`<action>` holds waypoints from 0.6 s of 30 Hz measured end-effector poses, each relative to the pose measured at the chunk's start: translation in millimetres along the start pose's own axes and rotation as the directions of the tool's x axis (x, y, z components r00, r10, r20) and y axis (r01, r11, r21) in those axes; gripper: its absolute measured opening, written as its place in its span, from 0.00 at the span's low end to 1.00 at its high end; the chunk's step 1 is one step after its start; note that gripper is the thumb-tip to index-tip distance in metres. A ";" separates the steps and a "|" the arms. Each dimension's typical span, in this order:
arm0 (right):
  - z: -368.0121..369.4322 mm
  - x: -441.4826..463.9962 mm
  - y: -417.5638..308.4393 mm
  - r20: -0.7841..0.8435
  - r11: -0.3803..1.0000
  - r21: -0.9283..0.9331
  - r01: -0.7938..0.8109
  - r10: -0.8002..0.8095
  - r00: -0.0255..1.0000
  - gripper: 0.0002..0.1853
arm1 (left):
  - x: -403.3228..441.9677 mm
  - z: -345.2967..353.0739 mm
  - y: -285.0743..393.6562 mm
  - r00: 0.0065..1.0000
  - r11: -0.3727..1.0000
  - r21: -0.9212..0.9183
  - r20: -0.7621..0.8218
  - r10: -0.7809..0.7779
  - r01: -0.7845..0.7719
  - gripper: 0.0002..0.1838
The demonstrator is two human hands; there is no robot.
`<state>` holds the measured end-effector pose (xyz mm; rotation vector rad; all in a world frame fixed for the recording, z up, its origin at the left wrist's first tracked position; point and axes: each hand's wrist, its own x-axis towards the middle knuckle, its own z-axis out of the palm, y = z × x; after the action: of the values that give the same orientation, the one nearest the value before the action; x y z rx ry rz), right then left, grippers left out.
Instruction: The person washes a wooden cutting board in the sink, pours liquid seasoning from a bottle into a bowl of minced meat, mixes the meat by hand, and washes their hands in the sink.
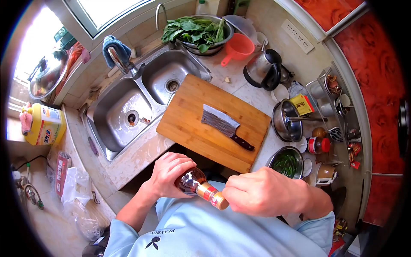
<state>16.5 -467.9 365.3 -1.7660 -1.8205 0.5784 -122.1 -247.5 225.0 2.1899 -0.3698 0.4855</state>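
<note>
My left hand [169, 173] is wrapped around a dark glass bottle [190, 180] with a red and gold neck label, tilted with its neck toward the lower right. The bottle's gold cap [220, 201] is beside my right hand [261, 193]. That hand is closed, with its fingertips at the edge of the cap; whatever they pinch is hidden. Beyond both hands, a cleaver [220, 122] with a dark handle lies flat on a wooden cutting board [188, 100].
A double sink [115, 98] with a faucet [122, 62] lies left of the board. Leafy greens [197, 32] fill a metal bowl at the back. A kettle [263, 70], a red strainer [238, 47] and a bowl of cut green peppers [286, 165] stand at the right. A yellow jug [43, 124] is far left.
</note>
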 end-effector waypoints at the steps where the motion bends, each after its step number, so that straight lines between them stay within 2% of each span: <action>1: 0.1 -0.3 -1.6 0.029 1.000 0.000 -0.016 0.016 0.999 0.07 | -0.2 0.6 0.6 1.000 1.000 0.014 0.003 0.007 -0.007 0.32; 5: 18.8 -7.5 7.0 -0.045 0.951 0.306 -0.046 0.062 0.997 0.07 | 0.1 4.6 -2.3 0.995 0.994 0.063 -0.049 0.088 -0.084 0.29; 7: 27.8 -10.3 13.7 -0.053 0.897 0.440 -0.046 0.077 0.996 0.05 | -0.2 8.3 -5.5 0.985 0.987 0.083 -0.098 0.143 -0.135 0.27; 8: 30.2 -10.9 14.6 -0.039 0.845 0.526 -0.095 0.136 0.990 0.04 | 0.2 9.0 -7.5 0.981 0.985 0.090 -0.115 0.159 -0.149 0.26; 10: 36.8 -12.6 13.6 0.009 0.707 0.683 -0.183 0.242 0.970 0.02 | -2.0 8.6 -9.7 0.971 0.979 0.107 -0.148 0.186 -0.171 0.23; 11: 42.3 -16.3 15.5 0.087 0.626 0.742 -0.240 0.265 0.960 0.02 | -1.3 7.5 -8.7 0.969 0.977 0.128 -0.159 0.191 -0.171 0.22; 14: 52.1 -20.9 14.5 0.215 0.251 0.916 -0.314 0.353 0.911 0.03 | -3.5 11.0 -15.4 0.950 0.963 0.197 -0.215 0.227 -0.185 0.21; 15: 55.5 -24.4 16.4 0.214 0.179 0.941 -0.287 0.344 0.914 0.04 | -3.8 11.6 -16.4 0.949 0.965 0.191 -0.226 0.221 -0.180 0.23; 18: 50.1 -23.3 12.3 0.163 0.218 0.942 -0.255 0.369 0.915 0.04 | -1.4 14.6 -15.9 0.935 0.971 0.163 -0.281 0.216 -0.175 0.25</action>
<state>-6.0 -487.5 317.2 -1.1589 -0.5935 1.3728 -113.6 -249.4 205.2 2.1759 -0.4019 0.9635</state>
